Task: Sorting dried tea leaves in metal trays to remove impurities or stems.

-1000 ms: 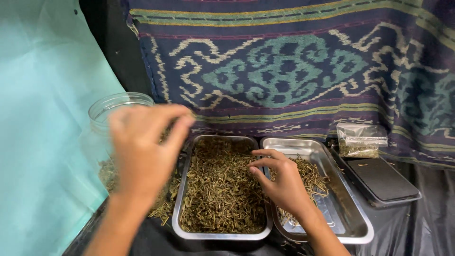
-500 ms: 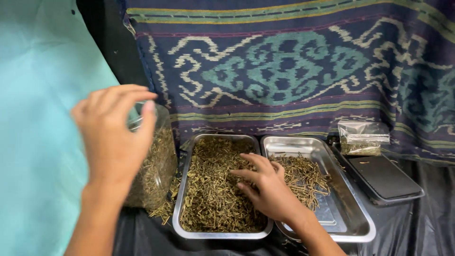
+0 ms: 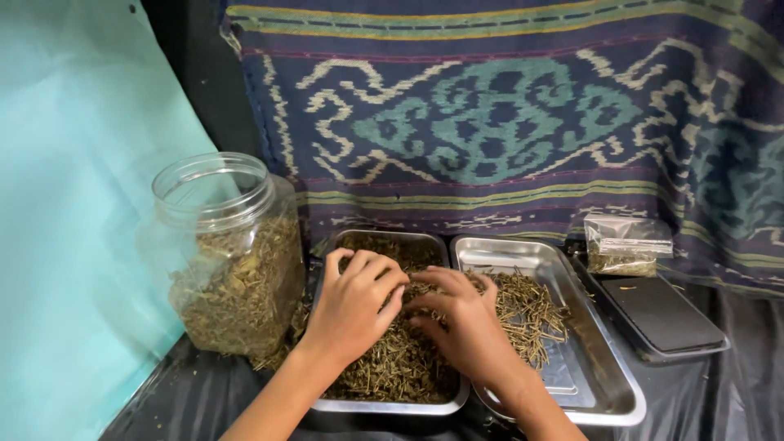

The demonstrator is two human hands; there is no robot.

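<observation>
Both my hands rest in the left metal tray (image 3: pixel 384 407), which is full of dried brown-green stalks (image 3: pixel 392 367). My left hand (image 3: pixel 353 304) lies palm down on the stalks with fingers curled into them. My right hand (image 3: pixel 461 318) is beside it, fingertips almost meeting the left ones over the pile. Whether either hand has pinched any stalks is hidden under the fingers. A second metal tray (image 3: pixel 600 384) to the right holds a thinner scatter of the same stalks (image 3: pixel 527 306).
A clear open plastic jar (image 3: pixel 229 253), about half full of dried plant bits, stands left of the trays. A small clear bag of dried material (image 3: pixel 627 243) and a flat black tray (image 3: pixel 661 314) sit at the right. A patterned woven cloth hangs behind; teal sheet at left.
My left hand came down from in front of the jar into the left tray next to my right hand. The jar is now fully uncovered, and the view has shifted slightly.
</observation>
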